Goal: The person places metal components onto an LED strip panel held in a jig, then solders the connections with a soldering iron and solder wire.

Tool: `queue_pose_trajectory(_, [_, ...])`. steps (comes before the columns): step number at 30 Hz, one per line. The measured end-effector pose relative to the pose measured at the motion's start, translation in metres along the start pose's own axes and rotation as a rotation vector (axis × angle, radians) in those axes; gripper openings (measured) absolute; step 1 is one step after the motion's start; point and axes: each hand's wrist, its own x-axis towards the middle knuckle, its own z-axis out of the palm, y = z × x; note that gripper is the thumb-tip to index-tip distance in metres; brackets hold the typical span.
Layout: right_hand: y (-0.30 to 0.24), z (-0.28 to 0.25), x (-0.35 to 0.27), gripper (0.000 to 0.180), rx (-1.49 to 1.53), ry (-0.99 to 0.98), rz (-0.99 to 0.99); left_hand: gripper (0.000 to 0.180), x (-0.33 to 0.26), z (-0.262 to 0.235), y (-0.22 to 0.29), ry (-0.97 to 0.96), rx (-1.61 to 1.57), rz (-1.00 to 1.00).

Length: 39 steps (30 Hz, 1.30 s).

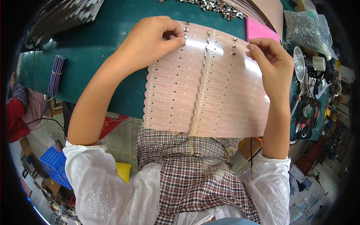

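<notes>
A pink panel (pixel 204 93) of scored strips is held over the near edge of the green bench (pixel 101 56). A small metal clip (pixel 185 29) at its far edge is pinched by the left hand (pixel 150 39). The right edge is gripped by the right hand (pixel 272 60), fingers closed on it.

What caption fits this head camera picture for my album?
Left hand pinches a small metal clip on pink strips; right hand steadies them over a green table.
</notes>
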Motion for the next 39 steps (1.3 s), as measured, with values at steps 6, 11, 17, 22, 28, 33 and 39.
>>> queue_pose_trajectory(6, [0.005,-0.006,-0.016,0.013,-0.009,0.021,0.018,0.013,-0.002,0.002,0.000,0.019,0.064,0.083])
queue_pose_trajectory(11, [0.013,-0.007,-0.025,0.012,-0.018,-0.039,0.058,0.011,-0.005,0.006,-0.001,0.066,0.230,0.222])
queue_pose_trajectory(17, [0.013,0.004,-0.023,0.010,-0.182,-0.163,0.043,0.009,-0.006,0.008,-0.003,0.088,0.380,0.308])
queue_pose_trajectory(22, [0.016,0.009,-0.018,0.013,-0.277,-0.175,-0.055,0.009,-0.007,0.010,-0.006,0.109,0.384,0.323])
queue_pose_trajectory(28, [0.015,0.010,-0.017,0.011,-0.342,-0.174,-0.141,0.011,-0.010,0.008,-0.006,0.125,0.230,0.258])
queue_pose_trajectory(33, [0.014,0.011,-0.015,0.009,-0.379,-0.172,-0.242,0.010,-0.011,0.002,-0.005,0.089,0.105,0.191])
queue_pose_trajectory(39, [0.013,0.013,-0.015,0.007,-0.503,-0.182,-0.348,0.013,-0.003,-0.014,-0.005,0.148,0.144,0.197])
